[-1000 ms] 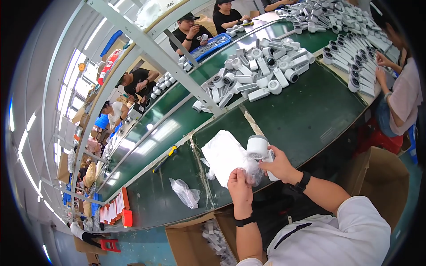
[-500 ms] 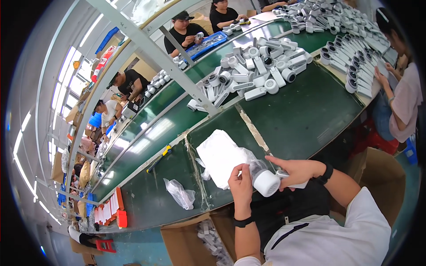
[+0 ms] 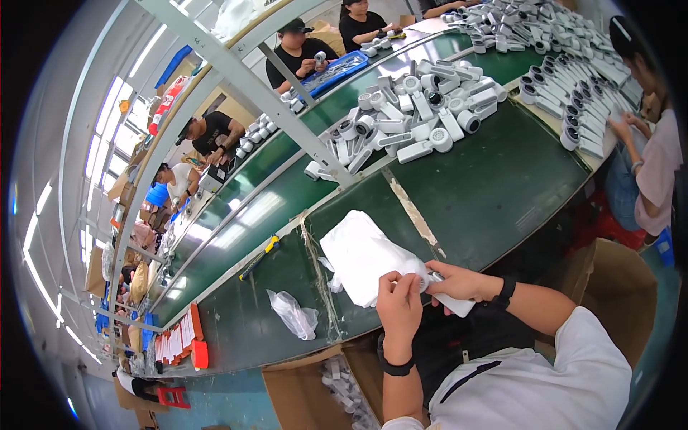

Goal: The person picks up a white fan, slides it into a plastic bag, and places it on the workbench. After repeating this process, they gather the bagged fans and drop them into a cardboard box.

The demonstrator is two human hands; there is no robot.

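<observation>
Holding: both hands work at the near edge of a green counter [image 3: 494, 193], slipping a white handheld device [image 3: 450, 301] into a white plastic bag [image 3: 362, 254].
Left hand [image 3: 399, 304]: fingers pinched on the bag's mouth.
Right hand [image 3: 462, 283]: closed round the device, whose round head meets the bag opening.
Device position: half over the counter edge, touching the bag.
Doing it well: probably keep the mouth spread wide and feed the head in straight, so the thin film does not snag.
Nearby: a crumpled clear bag [image 3: 294, 315] to the left; a heap of like devices [image 3: 408, 118] farther back.
</observation>
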